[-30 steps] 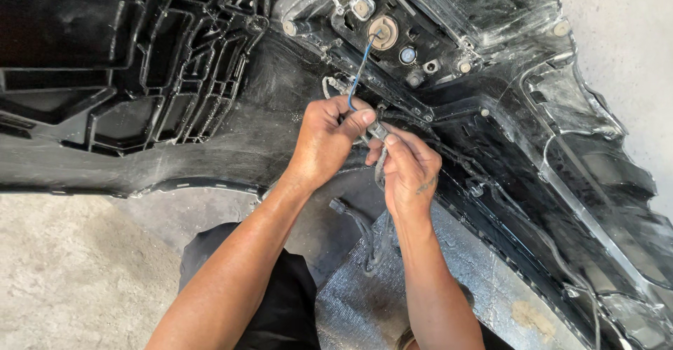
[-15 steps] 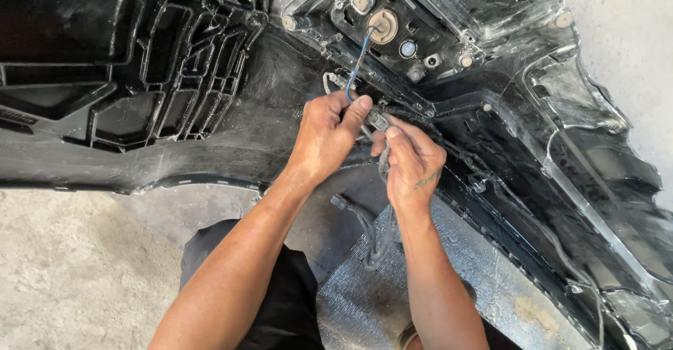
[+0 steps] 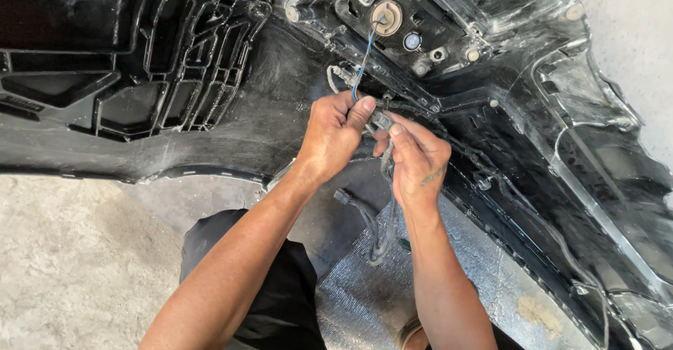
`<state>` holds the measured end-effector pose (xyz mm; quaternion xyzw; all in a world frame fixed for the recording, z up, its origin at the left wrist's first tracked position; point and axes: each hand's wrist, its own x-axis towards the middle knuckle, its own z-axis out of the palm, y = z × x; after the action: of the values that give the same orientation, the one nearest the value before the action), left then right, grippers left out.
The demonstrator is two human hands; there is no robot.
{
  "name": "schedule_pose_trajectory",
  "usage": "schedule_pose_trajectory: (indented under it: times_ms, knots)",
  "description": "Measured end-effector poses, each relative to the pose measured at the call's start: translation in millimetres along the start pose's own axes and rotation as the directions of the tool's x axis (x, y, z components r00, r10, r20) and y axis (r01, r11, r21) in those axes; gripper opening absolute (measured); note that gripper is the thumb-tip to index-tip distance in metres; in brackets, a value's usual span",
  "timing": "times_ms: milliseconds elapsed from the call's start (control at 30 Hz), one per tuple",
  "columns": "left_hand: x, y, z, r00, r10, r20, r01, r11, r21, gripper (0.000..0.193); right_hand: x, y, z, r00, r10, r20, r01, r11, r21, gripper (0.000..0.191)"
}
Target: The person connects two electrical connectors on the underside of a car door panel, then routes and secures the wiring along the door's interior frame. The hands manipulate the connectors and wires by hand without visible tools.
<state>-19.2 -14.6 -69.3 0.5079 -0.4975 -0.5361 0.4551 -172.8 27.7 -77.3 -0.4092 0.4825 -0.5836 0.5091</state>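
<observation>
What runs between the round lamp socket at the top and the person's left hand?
In the head view, a thin blue wire runs down from the round lamp socket to the left hand, crossing the black bumper's inner face. Nothing else lies there.

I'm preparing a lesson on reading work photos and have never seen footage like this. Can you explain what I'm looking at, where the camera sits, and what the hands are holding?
There is no machine here: a person works with two bare hands. The one picture comes from a camera worn on the person's head, looking down along the forearms. The left hand and right hand meet over a small grey wiring connector, pinching it and the dark cables that hang below. A thin blue wire runs up from the hands to a round lamp socket. All this sits in a large, dusty black plastic car body panel, seen from its ribbed inner side. It lies on a concrete floor, with silvery padded sheet beneath.
</observation>
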Motion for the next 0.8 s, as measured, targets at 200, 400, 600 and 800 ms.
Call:
schedule_pose_trajectory:
  times_ms: [200, 400, 600, 800]
  knots:
    - [6, 8, -6, 1.000, -0.022, -0.006, 0.023, 0.997, 0.079, 0.038, 4, -2, -1, 0.999, 0.006, 0.040, -0.002, 0.997, -0.081, 0.028]
    - [7, 5, -11, 1.000, 0.001, 0.011, -0.003, 0.987, 0.159, 0.044, 3, -8, -3, 0.991, -0.053, 0.121, 0.091, 0.939, -0.332, 0.029]
    - [22, -22, -11, 0.993, -0.113, 0.040, 0.116, 0.990, -0.078, 0.045, -1, -7, 7, 0.972, -0.178, 0.154, 0.231, 0.852, -0.471, 0.028]
    - [19, -34, 1, 0.975, -0.220, 0.026, 0.221, 0.955, -0.199, 0.045, -2, -10, 14, 0.894, -0.385, 0.229, 0.436, 0.631, -0.641, 0.022]
